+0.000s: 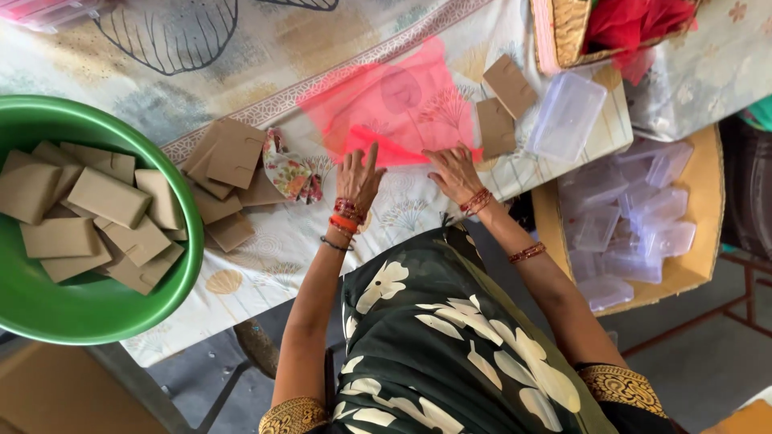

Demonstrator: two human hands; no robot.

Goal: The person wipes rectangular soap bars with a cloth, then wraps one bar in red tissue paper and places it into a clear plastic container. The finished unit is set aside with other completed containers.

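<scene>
On the counter (pixel 241 64), under a pale cloth printed with leaves and a patterned border band, a sheer red net sheet (pixel 394 104) lies flat near the middle, its lower edge folded into a denser red strip. The left hand (pixel 359 178) rests palm-down on that folded edge, fingers (pixel 371 154) straight and slightly spread. At 3 o'clock from it the right hand (pixel 452 170) also lies on the fold, fingers held close together and pressing the fabric down. Neither hand pinches anything.

At 9 o'clock from the hands a small floral pouch (pixel 288 170) sits just beside a loose heap of brown cardboard cards (pixel 229 165). Further toward 9 o'clock a big green bowl (pixel 96 309) overhangs the counter's near edge, holding more brown packets (pixel 96 221). At 1 o'clock, 2 more brown cards (pixel 503 100) lie at the net's right side, touching a clear plastic box (pixel 567 116). At 12 to 1 o'clock a woven basket (pixel 567 28) holds red fabric (pixel 635 20).

Off the counter's end, at 3 o'clock, an open cardboard carton (pixel 708 201) is filled with clear plastic boxes (pixel 627 233). Below lies a grey floor (pixel 708 362).
</scene>
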